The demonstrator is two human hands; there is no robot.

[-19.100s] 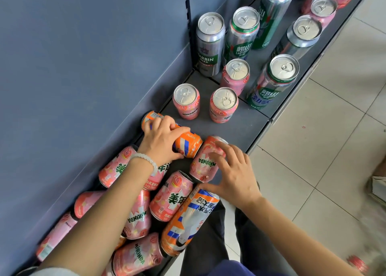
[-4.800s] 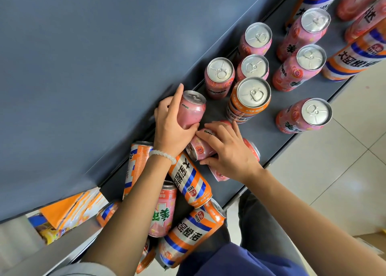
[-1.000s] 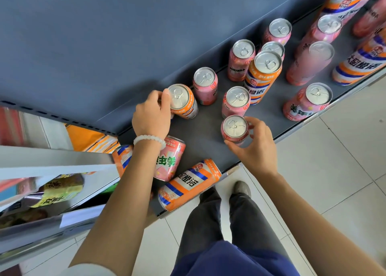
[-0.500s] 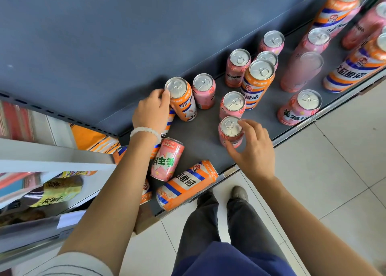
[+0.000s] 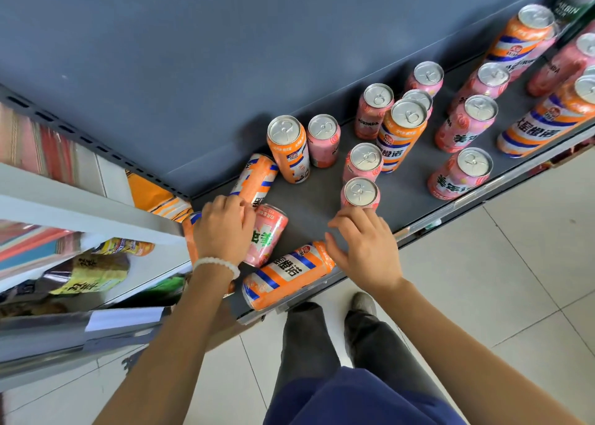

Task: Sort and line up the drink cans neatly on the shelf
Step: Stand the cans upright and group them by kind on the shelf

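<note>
A person stands over a dark grey shelf (image 5: 309,209) strewn with drink cans, some upright and some lying flat. The left hand (image 5: 222,228), with a white bead bracelet (image 5: 216,265) at the wrist, rests palm down on the fallen cans at the left end of the shelf; its fingers curl over the top of a pink can lying on its side (image 5: 265,234), with the fingertips at the base of an orange can lying flat (image 5: 256,180) just behind it, though whether it truly grips either one cannot be told. The right hand (image 5: 363,246) is spread with relaxed fingers and holds nothing; its fingertips reach up to the near side of a short pink can standing upright (image 5: 360,194), while its thumb lies against the end of another orange can on its side (image 5: 286,273) at the shelf's front edge. Behind these stand a tall orange can (image 5: 288,147) and a pink can (image 5: 323,139) side by side near the back wall. More upright pink and orange cans stand in loose rows farther to the right. The floor below is pale tile (image 5: 483,263).
</note>
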